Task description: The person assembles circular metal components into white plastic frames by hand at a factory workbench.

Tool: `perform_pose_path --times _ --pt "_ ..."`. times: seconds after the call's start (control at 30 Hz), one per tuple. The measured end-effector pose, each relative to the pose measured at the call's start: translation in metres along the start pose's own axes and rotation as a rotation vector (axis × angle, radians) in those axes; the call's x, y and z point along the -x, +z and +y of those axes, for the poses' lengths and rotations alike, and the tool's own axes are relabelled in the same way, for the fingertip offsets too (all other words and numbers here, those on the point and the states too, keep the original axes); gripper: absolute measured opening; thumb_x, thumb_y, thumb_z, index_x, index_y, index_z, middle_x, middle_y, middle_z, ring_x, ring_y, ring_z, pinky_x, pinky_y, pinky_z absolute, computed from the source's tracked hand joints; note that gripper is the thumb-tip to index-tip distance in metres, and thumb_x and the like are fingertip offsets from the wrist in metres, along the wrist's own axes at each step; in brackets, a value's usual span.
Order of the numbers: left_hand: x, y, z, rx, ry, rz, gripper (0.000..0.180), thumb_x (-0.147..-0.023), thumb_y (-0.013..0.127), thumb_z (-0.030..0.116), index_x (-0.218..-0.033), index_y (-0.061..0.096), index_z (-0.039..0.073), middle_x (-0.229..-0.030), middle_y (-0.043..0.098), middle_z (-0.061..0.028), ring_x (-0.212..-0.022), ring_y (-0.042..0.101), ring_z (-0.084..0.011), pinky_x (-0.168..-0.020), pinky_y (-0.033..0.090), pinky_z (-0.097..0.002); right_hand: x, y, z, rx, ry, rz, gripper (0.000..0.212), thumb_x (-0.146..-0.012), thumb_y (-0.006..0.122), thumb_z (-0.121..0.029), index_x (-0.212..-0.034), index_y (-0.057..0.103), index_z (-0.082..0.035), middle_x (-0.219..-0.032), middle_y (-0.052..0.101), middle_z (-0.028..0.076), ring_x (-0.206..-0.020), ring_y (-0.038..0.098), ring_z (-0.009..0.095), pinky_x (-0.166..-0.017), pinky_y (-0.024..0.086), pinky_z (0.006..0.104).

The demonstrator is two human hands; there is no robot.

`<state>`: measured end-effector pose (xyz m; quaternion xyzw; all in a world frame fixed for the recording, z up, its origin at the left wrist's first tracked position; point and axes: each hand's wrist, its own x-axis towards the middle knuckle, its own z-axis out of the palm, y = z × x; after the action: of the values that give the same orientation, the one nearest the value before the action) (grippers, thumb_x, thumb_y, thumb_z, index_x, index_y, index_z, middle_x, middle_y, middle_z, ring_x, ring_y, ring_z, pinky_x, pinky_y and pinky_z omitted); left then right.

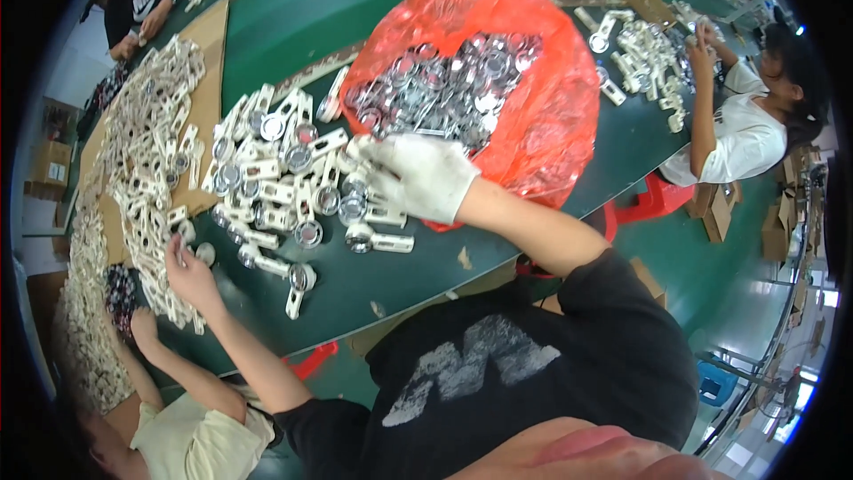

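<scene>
My right hand (425,176), in a white glove, reaches over a heap of white plastic handles with round chrome-ringed ends (302,160). Its fingers curl down at the heap's right side beside the red bag; what they hold, if anything, is hidden. My bare left hand (188,274) is raised at the heap's left, by the long pile of similar white parts (155,151). Its fingers are a little apart, and a round white piece (206,254) shows beside it. One loose handle (300,288) lies near the table's front edge.
A red plastic bag (551,116) full of shiny chrome round pieces (462,80) stands behind my right hand. Co-workers sit at the lower left (191,431), upper left (138,0) and right (742,120). Another white-part pile (649,58) lies at the right. Brown cardboard (211,62) lies under the left pile.
</scene>
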<state>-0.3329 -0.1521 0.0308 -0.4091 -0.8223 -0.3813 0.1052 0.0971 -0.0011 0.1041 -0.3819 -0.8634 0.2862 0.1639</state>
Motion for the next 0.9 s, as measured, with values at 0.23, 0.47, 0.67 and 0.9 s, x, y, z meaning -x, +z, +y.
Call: perform_pose_path --times 0.23,0.47,0.67,0.9 --pt "0.043 0.012 0.192 0.824 0.230 -0.006 0.028 -0.093 0.061 -0.009 -0.120 0.064 -0.003 -0.131 0.065 -0.0177 -0.124 0.061 -0.0270 -0.105 0.048 -0.0368 0.011 -0.002 0.005 -0.414 -0.132 0.077 0.038 -0.096 0.063 -0.031 -0.124 0.068 -0.006 -0.115 0.072 0.016 -0.097 0.071 0.028 -0.090 0.055 0.0349" --pt "0.097 0.067 0.310 0.794 0.725 -0.394 0.027 -0.085 0.068 -0.004 -0.110 0.068 0.006 -0.119 0.068 -0.0124 -0.099 0.070 -0.0321 -0.079 0.060 -0.0376 0.002 -0.002 0.028 -0.686 0.083 0.529 0.031 -0.106 0.044 -0.021 -0.127 0.061 -0.004 -0.111 0.065 0.014 -0.099 0.067 0.025 -0.079 0.054 0.0344" --pt "0.061 0.119 0.297 0.241 0.778 -0.583 0.022 -0.093 0.066 0.012 -0.114 0.070 0.015 -0.107 0.066 -0.0024 -0.089 0.069 -0.0283 -0.074 0.056 -0.0399 -0.004 -0.034 0.039 -0.956 0.263 0.839 0.036 -0.108 0.050 -0.035 -0.113 0.064 -0.002 -0.081 0.061 0.003 -0.065 0.054 0.009 -0.060 0.043 0.0245" --pt "0.047 0.138 0.309 0.040 0.907 -0.654 0.015 -0.090 0.071 0.022 -0.104 0.072 0.017 -0.102 0.065 -0.0026 -0.096 0.068 -0.0248 -0.077 0.057 -0.0410 0.001 -0.029 0.052 -0.874 0.233 0.734 0.033 -0.106 0.053 -0.033 -0.116 0.067 -0.004 -0.083 0.062 0.000 -0.067 0.054 0.006 -0.059 0.042 0.0224"
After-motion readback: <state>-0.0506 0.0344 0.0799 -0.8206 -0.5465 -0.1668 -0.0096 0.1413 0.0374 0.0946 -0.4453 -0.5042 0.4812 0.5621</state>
